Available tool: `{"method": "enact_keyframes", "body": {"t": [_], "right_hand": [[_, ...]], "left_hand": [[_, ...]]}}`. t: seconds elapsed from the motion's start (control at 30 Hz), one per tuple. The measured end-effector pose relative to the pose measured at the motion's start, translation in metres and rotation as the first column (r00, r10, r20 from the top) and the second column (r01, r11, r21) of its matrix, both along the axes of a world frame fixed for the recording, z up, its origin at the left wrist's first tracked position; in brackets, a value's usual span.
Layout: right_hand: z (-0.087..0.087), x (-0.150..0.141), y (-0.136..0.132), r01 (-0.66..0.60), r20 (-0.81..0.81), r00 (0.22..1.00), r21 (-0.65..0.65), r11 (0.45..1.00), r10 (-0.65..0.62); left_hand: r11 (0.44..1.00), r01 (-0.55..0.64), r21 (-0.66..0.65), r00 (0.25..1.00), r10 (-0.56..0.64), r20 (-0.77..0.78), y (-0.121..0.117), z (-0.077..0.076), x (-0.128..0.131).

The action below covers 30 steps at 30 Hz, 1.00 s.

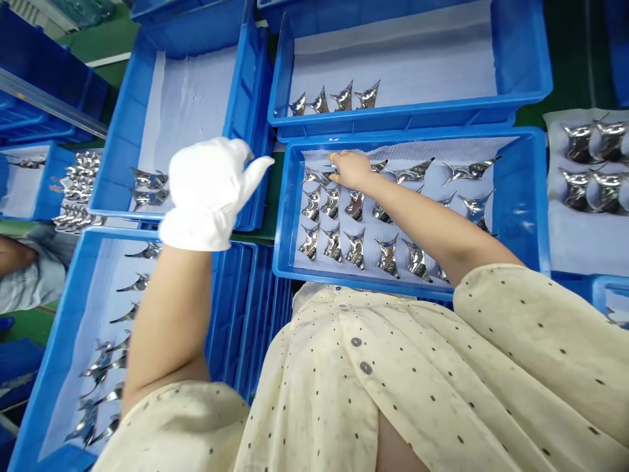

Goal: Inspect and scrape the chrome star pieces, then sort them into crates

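Note:
My right hand [351, 170] reaches over the upper left of a blue tray [417, 137]. Yellow covers show on two of its fingertips, which are slightly apart at the right end of a shiny curved metal piece [314, 176]; the lower fingertip looks to touch it. Other pointed metal pieces [354, 249] lie in rows on white paper in this tray, some hidden under my forearm. My left hand [209, 190], in a white glove, is raised over the trays at left with its thumb stretched out. Nothing shows in it, though its palm side is hidden.
Behind stands another blue tray [413, 108] with several metal pieces along its near edge. Left of it, a blue tray [115, 144] holds two visible pieces. A lower left tray [54, 347] contains more. At far left appears another person's arm [14, 259].

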State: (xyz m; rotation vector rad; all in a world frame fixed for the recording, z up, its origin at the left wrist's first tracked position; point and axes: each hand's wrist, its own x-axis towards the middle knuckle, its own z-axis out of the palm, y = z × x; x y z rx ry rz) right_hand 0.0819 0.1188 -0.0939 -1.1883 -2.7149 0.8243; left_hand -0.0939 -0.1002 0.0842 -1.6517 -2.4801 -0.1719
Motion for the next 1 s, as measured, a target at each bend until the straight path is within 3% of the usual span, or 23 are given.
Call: {"method": "enact_keyframes", "body": {"t": [0.1, 0.17, 0.2, 0.27, 0.33, 0.37, 0.4, 0.47, 0.53, 0.57, 0.63, 0.67, 0.73, 0.83, 0.9, 1.0], "right_hand": [[-0.003, -0.008, 0.006, 0.010, 0.000, 1.000, -0.022, 1.000, -0.010], [-0.001, 0.000, 0.007, 0.054, -0.040, 0.998, -0.028, 0.998, -0.055], [0.002, 0.006, 0.006, 0.086, -0.095, 0.991, -0.077, 0.993, -0.093], [0.011, 0.023, -0.001, 0.120, -0.242, 0.948, -0.327, 0.937, -0.206], [0.020, 0.042, -0.013, 0.056, -0.338, 0.878, -0.631, 0.774, -0.340], [0.024, 0.051, -0.021, 0.017, -0.347, 0.860, -0.715, 0.698, -0.375], [0.027, 0.059, -0.028, -0.014, -0.341, 0.854, -0.769, 0.640, -0.392], [0.032, 0.073, -0.041, -0.052, -0.329, 0.865, -0.810, 0.584, -0.380], [0.035, 0.083, -0.051, -0.062, -0.376, 0.824, -0.804, 0.591, -0.425], [0.037, 0.086, -0.056, -0.038, -0.431, 0.773, -0.764, 0.644, -0.465], [0.041, 0.090, -0.064, 0.084, -0.585, 0.640, -0.590, 0.803, -0.497], [0.043, 0.091, -0.068, 0.147, -0.666, 0.589, -0.467, 0.872, -0.457], [0.048, 0.087, -0.078, 0.172, -0.784, 0.545, -0.243, 0.955, -0.298], [0.052, 0.075, -0.091, 0.068, -0.862, 0.482, -0.143, 0.987, -0.158], [0.053, 0.066, -0.097, 0.041, -0.873, 0.441, -0.213, 0.976, -0.209], [0.052, 0.056, -0.105, 0.022, -0.831, 0.445, -0.364, 0.931, -0.335]], "left_hand": [[0.984, 0.073, 0.161, 0.974, -0.106, 0.202, 0.019, -0.021, 0.025], [0.950, -0.018, 0.311, 0.860, -0.144, 0.489, 0.027, -0.046, 0.029], [0.927, -0.116, 0.356, 0.752, -0.153, 0.641, 0.029, -0.060, 0.029], [0.886, -0.310, 0.346, 0.448, -0.184, 0.875, 0.035, -0.086, 0.033], [0.894, -0.360, 0.267, 0.120, -0.240, 0.963, 0.042, -0.106, 0.041], [0.912, -0.330, 0.245, -0.013, -0.264, 0.964, 0.045, -0.112, 0.048], [0.929, -0.282, 0.239, -0.110, -0.279, 0.954, 0.048, -0.115, 0.056], [0.940, -0.227, 0.256, -0.196, -0.302, 0.933, 0.053, -0.117, 0.071], [0.923, -0.261, 0.284, -0.168, -0.333, 0.928, 0.054, -0.115, 0.084], [0.906, -0.297, 0.302, -0.119, -0.349, 0.929, 0.053, -0.113, 0.089], [0.855, -0.375, 0.358, 0.040, -0.371, 0.928, 0.050, -0.113, 0.096], [0.832, -0.392, 0.393, 0.133, -0.372, 0.919, 0.047, -0.114, 0.098], [0.805, -0.372, 0.461, 0.297, -0.368, 0.881, 0.042, -0.117, 0.101], [0.800, -0.273, 0.534, 0.456, -0.382, 0.804, 0.032, -0.119, 0.104], [0.793, -0.232, 0.564, 0.528, -0.384, 0.757, 0.026, -0.118, 0.106], [0.769, -0.190, 0.610, 0.617, -0.390, 0.684, 0.021, -0.114, 0.110]]}}
